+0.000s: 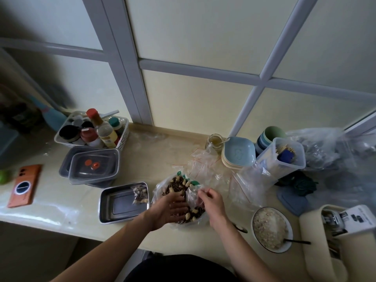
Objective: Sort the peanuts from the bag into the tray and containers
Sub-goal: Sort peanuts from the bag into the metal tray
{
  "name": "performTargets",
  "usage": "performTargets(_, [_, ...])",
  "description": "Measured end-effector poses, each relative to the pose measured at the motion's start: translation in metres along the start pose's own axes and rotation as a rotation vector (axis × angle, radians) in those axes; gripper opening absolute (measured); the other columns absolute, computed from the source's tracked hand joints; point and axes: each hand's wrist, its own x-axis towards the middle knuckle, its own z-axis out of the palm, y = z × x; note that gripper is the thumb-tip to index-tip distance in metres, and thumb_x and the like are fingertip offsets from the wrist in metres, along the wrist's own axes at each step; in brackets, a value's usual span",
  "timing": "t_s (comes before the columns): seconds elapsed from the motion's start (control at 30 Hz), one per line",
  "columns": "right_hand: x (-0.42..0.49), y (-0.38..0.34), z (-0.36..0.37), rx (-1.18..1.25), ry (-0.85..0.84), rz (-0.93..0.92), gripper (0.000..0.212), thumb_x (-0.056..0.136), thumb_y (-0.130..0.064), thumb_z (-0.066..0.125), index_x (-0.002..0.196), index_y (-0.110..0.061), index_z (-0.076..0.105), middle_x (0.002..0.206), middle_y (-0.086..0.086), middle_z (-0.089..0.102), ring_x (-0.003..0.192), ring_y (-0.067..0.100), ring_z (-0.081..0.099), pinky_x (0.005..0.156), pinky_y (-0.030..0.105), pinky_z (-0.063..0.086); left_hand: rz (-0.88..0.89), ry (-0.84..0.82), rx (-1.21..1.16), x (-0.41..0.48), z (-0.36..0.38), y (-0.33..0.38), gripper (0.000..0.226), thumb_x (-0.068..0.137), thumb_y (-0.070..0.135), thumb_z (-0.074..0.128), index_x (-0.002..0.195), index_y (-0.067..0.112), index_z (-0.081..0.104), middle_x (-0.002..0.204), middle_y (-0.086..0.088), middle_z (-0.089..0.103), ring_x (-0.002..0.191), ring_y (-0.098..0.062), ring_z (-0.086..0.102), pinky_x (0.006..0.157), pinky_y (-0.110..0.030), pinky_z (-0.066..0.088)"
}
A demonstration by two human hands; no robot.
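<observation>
Two hands work at a clear plastic bag (162, 189) lying open on the counter (61, 202), front centre; the bag holds peanuts (184, 182) in shell mixed with dark seeds. The left hand (173, 208) reaches into the bag from the left, fingers stretched out and loosely cupped, lying on the mix, nothing pinched. The right hand (211, 200) is at the bag's right edge, fingers curled, pinching the plastic film; the fingertips are blurred, so how much film they hold cannot be told.

Just left of the bag sits a steel tray (122, 210), rectangular; a small zip pouch (140, 195) of peanuts and seeds lies in its far right corner. Behind the tray are stacked plastic containers (93, 167), grey with clear lids, the top lid with orange vents. Behind those is a white basket (123, 137) of sauce bottles and jars.

An orange phone (24, 186) lies flat at far left, well apart from the tray. Empty zip bags (203, 165) are strewn behind the peanut bag; past them a glass jar (213, 142), a stack of square plates (238, 153) with a blue one on top, stacked bowls (268, 135), and a tall clear tub (282, 157). At front right a bowl of grain (271, 228) stands with a spoon in it.
</observation>
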Motion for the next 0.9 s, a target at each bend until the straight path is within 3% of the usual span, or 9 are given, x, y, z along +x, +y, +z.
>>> performTargets(0.13, [-0.005, 0.003, 0.001, 0.120, -0.068, 0.005, 0.008, 0.096, -0.013, 0.069, 0.089, -0.009, 0.072, 0.077, 0.007, 0.071, 0.072, 0.018, 0.064, 0.073, 0.036, 0.053, 0.018, 0.003, 0.106, -0.001, 0.004, -0.005, 0.022, 0.088, 0.026, 0.072, 0.104, 0.011, 0.072, 0.100, -0.010, 0.070, 0.100, -0.026, 0.067, 0.100, -0.049, 0.053])
performTargets(0.23, [-0.007, 0.003, 0.004, 0.211, -0.113, 0.054, 0.013, 0.096, -0.007, 0.067, 0.085, -0.013, 0.070, 0.070, 0.005, 0.066, 0.066, 0.018, 0.059, 0.066, 0.031, 0.049, 0.056, -0.042, 0.106, -0.003, 0.003, -0.006, 0.019, 0.091, 0.021, 0.071, 0.106, 0.009, 0.072, 0.101, -0.011, 0.071, 0.101, -0.026, 0.066, 0.097, -0.045, 0.053])
performTargets(0.37, [-0.007, 0.009, 0.004, 0.139, -0.039, 0.066, 0.003, 0.095, -0.008, 0.069, 0.093, -0.009, 0.071, 0.084, 0.007, 0.073, 0.080, 0.024, 0.065, 0.068, 0.030, 0.053, 0.215, 0.141, 0.250, -0.004, 0.008, -0.009, 0.024, 0.095, 0.016, 0.069, 0.106, -0.005, 0.067, 0.092, -0.018, 0.066, 0.083, -0.027, 0.063, 0.081, -0.041, 0.055])
performTargets(0.47, [-0.008, 0.013, 0.007, 0.017, 0.082, 0.040, 0.018, 0.093, -0.016, 0.072, 0.110, -0.018, 0.066, 0.105, 0.000, 0.071, 0.095, 0.017, 0.068, 0.079, 0.030, 0.054, 0.334, 0.281, 0.396, -0.004, 0.010, -0.010, 0.021, 0.091, 0.013, 0.076, 0.097, -0.005, 0.068, 0.078, -0.012, 0.072, 0.075, -0.026, 0.067, 0.080, -0.047, 0.059])
performTargets(0.57, [-0.012, 0.009, 0.010, -0.109, 0.248, -0.124, 0.010, 0.091, -0.017, 0.073, 0.098, -0.022, 0.067, 0.096, -0.004, 0.070, 0.093, 0.019, 0.068, 0.075, 0.028, 0.052, 0.378, 0.373, 0.532, -0.005, 0.011, -0.009, 0.019, 0.085, 0.008, 0.081, 0.092, 0.001, 0.065, 0.072, -0.006, 0.070, 0.064, -0.017, 0.069, 0.071, -0.044, 0.063])
performTargets(0.67, [-0.014, 0.004, 0.011, -0.115, 0.052, -0.181, 0.004, 0.092, -0.026, 0.072, 0.090, -0.024, 0.070, 0.086, -0.004, 0.073, 0.083, 0.017, 0.069, 0.073, 0.031, 0.055, 0.430, 0.364, 0.685, -0.007, 0.015, -0.008, 0.023, 0.082, 0.012, 0.083, 0.087, 0.003, 0.062, 0.068, -0.007, 0.070, 0.061, -0.019, 0.070, 0.065, -0.044, 0.061])
performTargets(0.77, [-0.020, 0.004, 0.021, -0.145, -0.180, -0.124, 0.019, 0.087, -0.039, 0.078, 0.091, -0.022, 0.072, 0.086, -0.005, 0.075, 0.083, 0.012, 0.071, 0.077, 0.030, 0.058, 0.459, 0.337, 0.823, -0.005, 0.018, -0.008, 0.019, 0.082, 0.017, 0.082, 0.084, 0.010, 0.064, 0.070, -0.005, 0.072, 0.062, -0.017, 0.068, 0.061, -0.038, 0.058])
performTargets(0.83, [-0.021, 0.007, 0.027, -0.202, -0.197, -0.120, 0.021, 0.087, -0.037, 0.079, 0.089, -0.019, 0.070, 0.083, -0.007, 0.073, 0.080, 0.008, 0.069, 0.072, 0.022, 0.054, 0.472, 0.344, 0.905, -0.004, 0.019, -0.008, 0.012, 0.080, 0.015, 0.076, 0.084, 0.018, 0.065, 0.073, 0.001, 0.072, 0.064, -0.013, 0.066, 0.063, -0.035, 0.057])
performTargets(0.9, [-0.017, 0.011, 0.027, -0.256, -0.179, -0.134, 0.016, 0.089, -0.035, 0.077, 0.087, -0.020, 0.071, 0.083, -0.007, 0.074, 0.081, 0.010, 0.069, 0.071, 0.023, 0.053, 0.460, 0.324, 0.917, -0.004, 0.019, -0.007, 0.014, 0.078, 0.015, 0.077, 0.084, 0.015, 0.065, 0.074, -0.001, 0.072, 0.063, -0.011, 0.065, 0.060, -0.032, 0.057])
